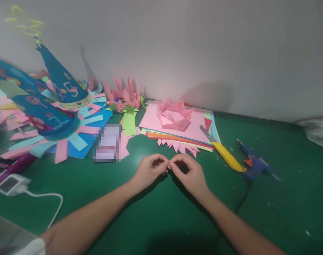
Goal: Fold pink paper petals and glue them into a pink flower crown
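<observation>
My left hand (150,170) and my right hand (189,171) meet above the green table (150,219), fingers pinched together on a tiny pink paper piece (168,162) held between the fingertips. Just beyond the hands lie several small pink paper points (177,144) at the edge of a stack of coloured paper sheets (177,132). A folded pink paper lotus (174,115) sits on top of that stack.
A yellow-handled utility knife (225,154) and a blue glue gun (253,163) lie to the right. At left are blue paper cones (61,83), scattered pink and blue strips (71,141), pink paper flowers (124,97), a blurred card (107,142) and a white charger (12,184).
</observation>
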{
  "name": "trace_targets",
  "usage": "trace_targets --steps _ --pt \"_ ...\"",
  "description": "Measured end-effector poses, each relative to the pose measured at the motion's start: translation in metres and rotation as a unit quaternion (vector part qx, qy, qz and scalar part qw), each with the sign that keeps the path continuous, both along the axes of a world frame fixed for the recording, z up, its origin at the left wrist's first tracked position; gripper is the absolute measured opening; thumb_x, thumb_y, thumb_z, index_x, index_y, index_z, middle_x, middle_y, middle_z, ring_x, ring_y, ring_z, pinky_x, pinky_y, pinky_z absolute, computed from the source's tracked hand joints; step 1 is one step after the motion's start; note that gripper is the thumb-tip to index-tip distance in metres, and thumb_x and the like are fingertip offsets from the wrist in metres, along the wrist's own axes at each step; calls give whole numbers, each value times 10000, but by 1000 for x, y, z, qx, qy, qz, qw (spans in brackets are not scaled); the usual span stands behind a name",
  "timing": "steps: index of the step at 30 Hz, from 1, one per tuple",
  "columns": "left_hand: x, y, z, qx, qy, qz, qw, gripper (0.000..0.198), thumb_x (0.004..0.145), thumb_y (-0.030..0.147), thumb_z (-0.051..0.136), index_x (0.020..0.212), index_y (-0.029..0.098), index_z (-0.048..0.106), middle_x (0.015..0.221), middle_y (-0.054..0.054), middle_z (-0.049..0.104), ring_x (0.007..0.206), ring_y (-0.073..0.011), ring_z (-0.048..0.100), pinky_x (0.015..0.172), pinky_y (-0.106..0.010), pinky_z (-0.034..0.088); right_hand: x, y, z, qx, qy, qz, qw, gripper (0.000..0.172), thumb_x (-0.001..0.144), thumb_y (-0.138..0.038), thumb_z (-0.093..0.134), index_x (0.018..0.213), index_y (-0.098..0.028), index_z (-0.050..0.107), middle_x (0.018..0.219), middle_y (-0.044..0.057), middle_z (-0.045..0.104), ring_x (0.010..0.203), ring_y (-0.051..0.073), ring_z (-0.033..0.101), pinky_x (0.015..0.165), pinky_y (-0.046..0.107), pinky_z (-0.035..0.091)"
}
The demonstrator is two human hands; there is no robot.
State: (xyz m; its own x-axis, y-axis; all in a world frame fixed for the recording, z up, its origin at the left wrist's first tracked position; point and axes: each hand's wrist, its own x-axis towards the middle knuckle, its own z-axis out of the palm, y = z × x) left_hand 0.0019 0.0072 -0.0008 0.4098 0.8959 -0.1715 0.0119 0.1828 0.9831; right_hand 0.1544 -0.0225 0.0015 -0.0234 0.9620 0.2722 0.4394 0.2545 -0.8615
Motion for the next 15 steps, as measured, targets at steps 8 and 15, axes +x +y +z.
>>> trace_targets --steps 8,15 --pt "1 -1 4 -20 -6 10 1000 238 702 342 650 680 122 562 586 9 579 511 -67 512 515 -197 427 2 0 0 103 -92 39 990 94 824 -155 538 807 -213 610 730 7 618 699 146 549 661 287 430" --pt "-5 3 5 -67 -20 -36 997 252 685 343 667 661 118 556 572 17 575 470 -52 493 484 -189 410 7 -1 0 170 -189 101 962 143 833 -124 483 860 -195 604 803 43 635 735 153 542 676 282 421"
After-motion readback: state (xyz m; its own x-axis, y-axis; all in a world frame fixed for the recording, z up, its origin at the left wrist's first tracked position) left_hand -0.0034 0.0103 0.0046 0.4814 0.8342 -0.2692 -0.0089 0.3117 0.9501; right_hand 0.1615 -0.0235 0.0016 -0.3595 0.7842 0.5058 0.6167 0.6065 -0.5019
